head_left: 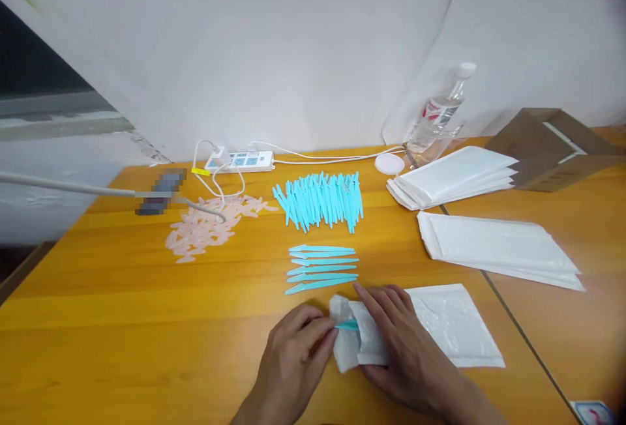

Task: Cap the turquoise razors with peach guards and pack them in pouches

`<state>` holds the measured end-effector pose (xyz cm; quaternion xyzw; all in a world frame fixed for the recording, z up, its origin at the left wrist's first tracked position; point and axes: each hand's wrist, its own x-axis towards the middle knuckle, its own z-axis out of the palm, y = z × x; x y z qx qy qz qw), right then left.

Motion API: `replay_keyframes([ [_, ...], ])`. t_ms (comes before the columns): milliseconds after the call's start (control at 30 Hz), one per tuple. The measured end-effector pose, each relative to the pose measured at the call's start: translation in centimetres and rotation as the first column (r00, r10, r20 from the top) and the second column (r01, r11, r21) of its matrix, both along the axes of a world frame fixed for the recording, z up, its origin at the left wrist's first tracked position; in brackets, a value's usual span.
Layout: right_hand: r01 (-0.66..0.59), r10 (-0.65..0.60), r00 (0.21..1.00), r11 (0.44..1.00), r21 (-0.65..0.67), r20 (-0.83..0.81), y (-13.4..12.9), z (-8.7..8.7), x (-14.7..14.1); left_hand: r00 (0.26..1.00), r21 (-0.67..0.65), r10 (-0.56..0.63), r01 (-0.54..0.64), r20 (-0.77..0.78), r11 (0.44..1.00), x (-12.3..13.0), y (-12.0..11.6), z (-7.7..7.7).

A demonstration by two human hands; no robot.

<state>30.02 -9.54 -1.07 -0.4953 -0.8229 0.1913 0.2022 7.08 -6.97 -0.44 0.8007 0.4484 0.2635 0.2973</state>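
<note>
My left hand (299,353) pinches a teal eyebrow razor (347,325) by its end; whether there is more than one in the pinch I cannot tell. The rest of it lies inside the open mouth of a white padded envelope (460,327). Across that envelope rests my right hand (398,334), its fingers and thumb gripping the envelope near the mouth. The turned-back flap (345,350) shows beside my left fingertips. Just beyond my hands, several teal razors (323,270) lie side by side in a short column. Farther back is a heap of the same razors (323,200).
Pale pink slim pieces (200,229) are scattered at left, near a power strip (247,161) with white cables. More padded envelopes (499,246) lie at right, with another stack (454,174) behind. A water bottle (440,112), a white round lid (390,163) and a cardboard box (552,151) stand along the wall.
</note>
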Motion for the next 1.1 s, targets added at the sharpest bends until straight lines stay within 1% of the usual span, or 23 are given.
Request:
replay_keyframes([
  [67, -0.008, 0.008, 1.0, 1.0, -0.01, 0.004, 0.1, 0.1, 0.0, 1.0, 0.005, -0.017, 0.017, -0.001, 1.0, 0.5, -0.1, 0.3],
  [200, -0.019, 0.019, 0.999, 1.0, -0.001, 0.028, 0.2, 0.5, 0.1, 0.987, 0.072, -0.136, 0.142, -0.088, 0.987, 2.0, 0.0, 0.4],
  [267, -0.029, 0.028, 0.999, 1.0, 0.009, 0.04, 0.2, 0.8, 0.1, 0.982, 0.074, -0.153, 0.162, -0.113, 0.984, 2.6, 0.3, 0.3],
  [367, -0.063, 0.063, 0.997, 0.998, -0.004, 0.043, 0.3, 0.9, 0.0, 0.985, 0.039, -0.139, 0.144, -0.1, 0.989, 2.9, 0.7, 0.4],
  [400, -0.07, 0.07, 0.996, 0.997, -0.013, 0.047, 0.3, 0.9, -0.2, 0.983, 0.037, -0.161, 0.165, -0.086, 0.986, 2.9, 0.8, 0.5],
  [467, -0.068, 0.07, 0.996, 0.997, -0.032, 0.06, 0.4, 0.8, -0.4, 0.967, 0.041, -0.251, 0.253, -0.055, 0.967, 2.6, 1.2, 0.7],
  [500, -0.062, 0.065, 0.996, 0.997, -0.038, 0.067, 0.4, 0.7, -0.4, 0.96, 0.038, -0.276, 0.278, -0.05, 0.96, 2.4, 1.6, 0.7],
  [533, -0.052, 0.054, 0.996, 0.998, -0.04, 0.075, 0.5, 0.7, -0.5, 0.963, 0.041, -0.264, 0.266, -0.061, 0.963, 2.0, 2.0, 0.7],
  [600, -0.021, 0.024, 0.995, 0.999, -0.034, 0.092, 0.5, 0.5, -0.3, 0.978, 0.077, -0.147, 0.159, -0.147, 0.984, 1.1, 3.2, 0.5],
  [667, 0.01, -0.008, 0.994, 1.0, -0.021, 0.105, 0.4, 0.5, -0.1, 0.96, 0.168, -0.024, 0.073, -0.278, 0.983, 0.3, 4.3, 0.1],
  [700, 0.021, -0.018, 0.994, 1.0, -0.018, 0.11, 0.4, 0.4, 0.0, 0.941, 0.207, 0.004, 0.07, -0.338, 0.976, -0.1, 4.8, 0.0],
  [733, 0.025, -0.023, 0.993, 0.999, -0.019, 0.112, 0.4, 0.4, 0.1, 0.922, 0.227, 0.008, 0.086, -0.387, 0.97, -0.3, 5.1, -0.1],
  [800, 0.024, -0.02, 0.994, 0.999, -0.03, 0.108, 0.3, 0.4, 0.2, 0.893, 0.222, -0.007, 0.12, -0.451, 0.968, -0.5, 5.4, 0.1],
  [900, 0.016, -0.014, 0.996, 0.999, -0.033, 0.087, 0.1, 0.3, 0.4, 0.85, 0.177, -0.034, 0.149, -0.525, 0.973, -0.6, 5.5, 0.9],
  [1033, 0.036, -0.035, 0.997, 0.999, -0.008, 0.069, 0.0, 0.2, 0.6, 0.741, 0.105, -0.08, 0.2, -0.667, 0.974, -1.0, 5.6, 2.0],
  [1067, 0.042, -0.042, 0.997, 0.999, -0.002, 0.066, 0.0, 0.1, 0.6, 0.727, 0.092, -0.087, 0.202, -0.681, 0.975, -1.3, 5.6, 2.2],
  [1100, 0.047, -0.047, 0.997, 0.999, 0.003, 0.062, 0.0, 0.1, 0.7, 0.735, 0.081, -0.091, 0.195, -0.672, 0.977, -1.7, 5.6, 2.3],
])
